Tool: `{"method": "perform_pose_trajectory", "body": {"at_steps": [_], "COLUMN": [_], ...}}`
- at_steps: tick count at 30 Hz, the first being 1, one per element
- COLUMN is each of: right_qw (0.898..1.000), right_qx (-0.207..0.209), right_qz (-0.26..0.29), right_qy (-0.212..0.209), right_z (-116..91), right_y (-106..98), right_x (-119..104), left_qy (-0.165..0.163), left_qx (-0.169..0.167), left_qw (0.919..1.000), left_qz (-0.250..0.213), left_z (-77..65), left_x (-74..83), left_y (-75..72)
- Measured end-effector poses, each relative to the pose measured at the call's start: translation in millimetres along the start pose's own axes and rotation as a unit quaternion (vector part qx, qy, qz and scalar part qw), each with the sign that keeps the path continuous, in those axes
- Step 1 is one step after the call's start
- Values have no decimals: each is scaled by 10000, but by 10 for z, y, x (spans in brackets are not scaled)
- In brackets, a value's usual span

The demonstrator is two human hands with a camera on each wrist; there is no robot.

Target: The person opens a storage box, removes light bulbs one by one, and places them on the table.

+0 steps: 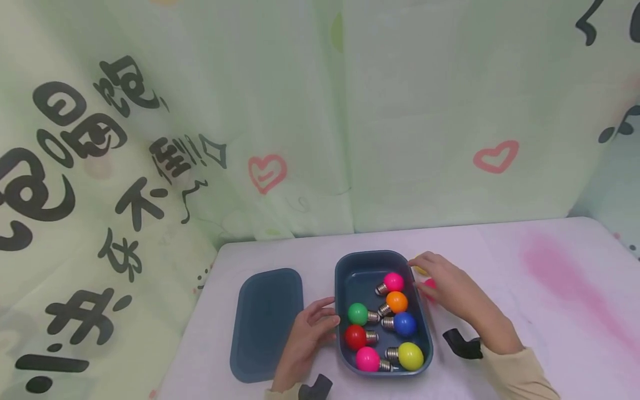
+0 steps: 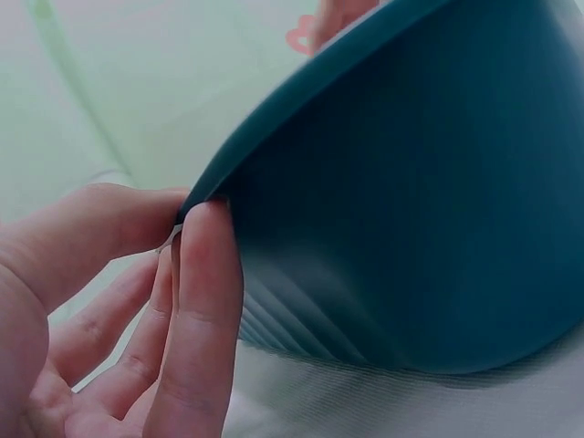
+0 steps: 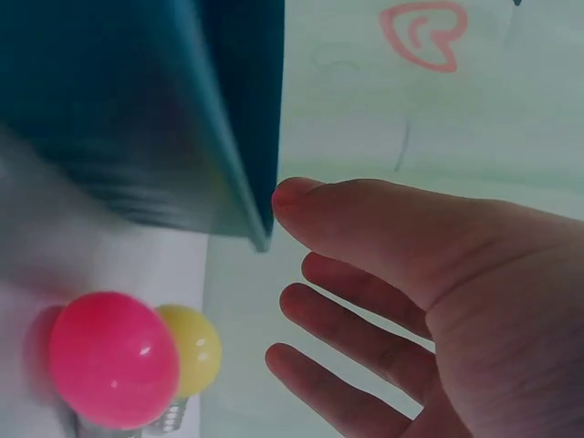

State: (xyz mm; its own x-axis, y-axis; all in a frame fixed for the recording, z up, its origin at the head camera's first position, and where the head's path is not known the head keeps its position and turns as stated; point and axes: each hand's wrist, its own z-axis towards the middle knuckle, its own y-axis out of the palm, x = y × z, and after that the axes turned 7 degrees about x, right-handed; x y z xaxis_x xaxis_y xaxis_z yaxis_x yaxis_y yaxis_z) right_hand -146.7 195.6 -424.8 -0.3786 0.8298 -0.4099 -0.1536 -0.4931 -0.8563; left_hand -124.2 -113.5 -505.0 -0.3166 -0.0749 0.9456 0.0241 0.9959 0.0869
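A dark blue rectangular tray stands between both hands, holding several coloured light bulbs. Inside are a green bulb, a red bulb, an orange bulb, a blue bulb, a yellow bulb and two pink ones. My left hand pinches the tray's left rim between thumb and finger, as the left wrist view shows. My right hand is at the upper right rim, fingers spread and thumb tip right at the edge. Beside the tray lie a pink bulb and a yellow bulb, partly hidden by this hand in the head view.
A flat blue lid lies on the table left of the tray. The pale table cloth has a pink smear at the right. Behind the table hangs a light green curtain with hearts and dark lettering.
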Motion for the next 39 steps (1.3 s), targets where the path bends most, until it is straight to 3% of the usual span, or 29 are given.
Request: {"method": "perform_pose_trajectory", "body": {"at_steps": [6,12,23,33,39], "right_qw": [9999,9991,9956,9916,9883], "right_qx": [25,-230,-375,-873,-947], "right_qz": [-48,212,152,106,78], "right_qy": [-162,-292,-843,-944,-1190], "right_z": [48,109,162,186,204], "right_y": [40,109,249,435,498], "right_x": [-158,-325,-573,-629,-658], "left_qy": [4,33,18,74,68], "left_qx": [11,-21,-36,-121,-90], "left_qw": [10000,10000,10000,9999,9999], "left_qz": [18,22,26,-35,-4], "left_z": [-4,-28,-29,-21,-14], "left_x": [9,27,49,33,28], "left_y": [3,-2,-1,-3,-7]}}
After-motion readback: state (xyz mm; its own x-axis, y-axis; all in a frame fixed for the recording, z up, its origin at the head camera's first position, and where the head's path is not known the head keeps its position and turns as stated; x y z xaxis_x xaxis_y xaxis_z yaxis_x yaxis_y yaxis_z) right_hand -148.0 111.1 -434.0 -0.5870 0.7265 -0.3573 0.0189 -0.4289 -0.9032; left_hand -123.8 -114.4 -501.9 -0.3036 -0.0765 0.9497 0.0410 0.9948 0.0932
